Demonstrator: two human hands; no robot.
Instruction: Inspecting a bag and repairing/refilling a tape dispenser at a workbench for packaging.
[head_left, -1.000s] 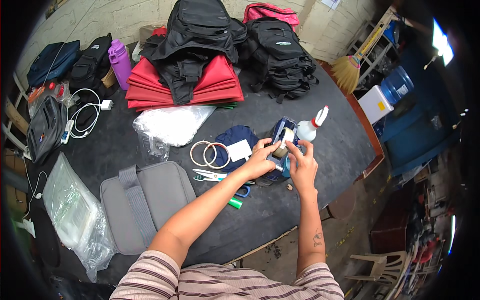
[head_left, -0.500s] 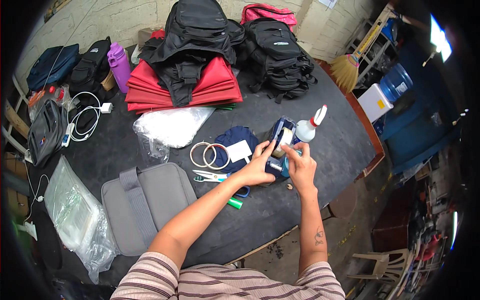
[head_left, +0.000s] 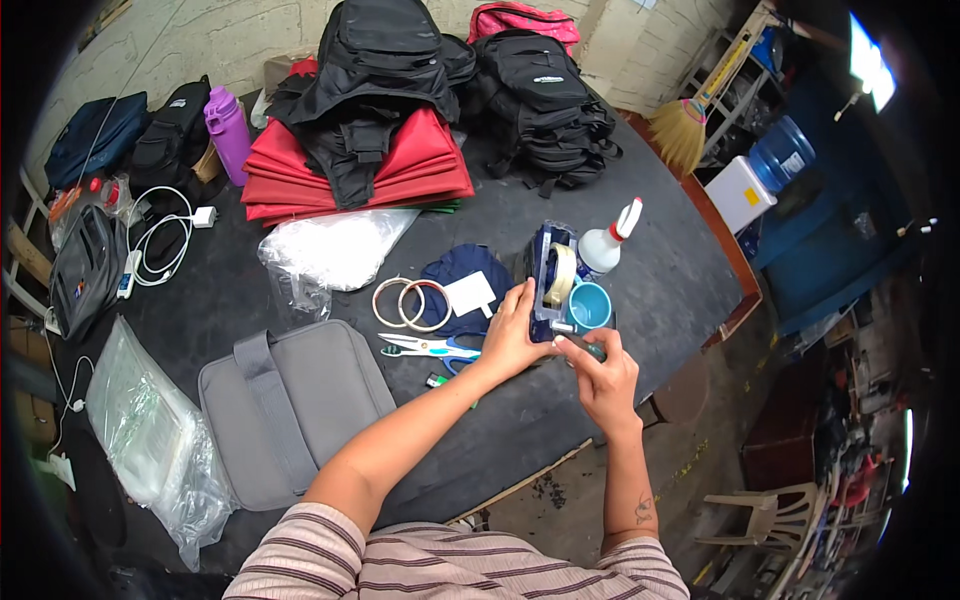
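A dark blue tape dispenser (head_left: pixel 543 262) stands on the black table with a roll of clear tape (head_left: pixel 562 275) in it. My left hand (head_left: pixel 514 338) grips its left side, fingers along the wall and thumb at the near end. Just by that end, my right hand (head_left: pixel 606 380) is closed in a pinch, thumb and forefinger together; what is between them is too small to make out. A turquoise mug (head_left: pixel 590 305) stands right of the dispenser, and a white spray bottle (head_left: pixel 603 248) behind the mug. Scissors (head_left: pixel 430 347) with blue handles lie left of my left hand.
Two tape rings (head_left: pixel 427 305), a navy cloth (head_left: pixel 450 270) and a white card (head_left: pixel 468 294) lie left of the dispenser. A grey bag (head_left: pixel 335 410) lies nearer. Red folded sheets (head_left: pixel 420 165) and black backpacks (head_left: pixel 540 105) are piled at the back. The table's edge runs along the right.
My right hand has moved from the tape roll toward me, to the dispenser's near end. The mug now shows more fully. My left hand stays on the dispenser.
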